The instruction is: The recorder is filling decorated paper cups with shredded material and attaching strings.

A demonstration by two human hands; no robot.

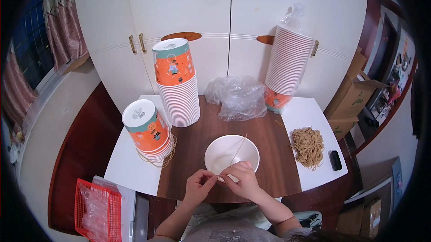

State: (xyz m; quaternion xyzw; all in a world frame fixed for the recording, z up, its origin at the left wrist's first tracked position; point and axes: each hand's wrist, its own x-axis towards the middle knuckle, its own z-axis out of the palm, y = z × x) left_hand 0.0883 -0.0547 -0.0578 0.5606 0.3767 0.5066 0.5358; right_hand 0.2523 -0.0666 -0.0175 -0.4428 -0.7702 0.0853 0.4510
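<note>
A white paper bucket point(214, 148), open end up, stands near the front edge of the table before me. Over its near rim, my left hand point(197, 189) and my right hand point(242, 182) come close together, fingertips pinched on a thin tan cord point(239, 148). From the right hand the cord's loose end sticks up across the bucket's mouth. Most of what lies between the fingertips is hidden. To the left, a short stack of upside-down orange and green buckets point(148, 130) has several tan cord loops point(173, 151) round its base. A tangled heap of cord point(307, 147) lies at right.
A tall bucket stack point(178, 94) stands behind the short one. A crumpled clear bag point(238, 100) and a plastic-wrapped bucket stack point(289, 58) sit at the back. Right of the heap lies a small black object point(335, 160). A red basket point(107, 206) is below left; cardboard boxes point(352, 100) are right.
</note>
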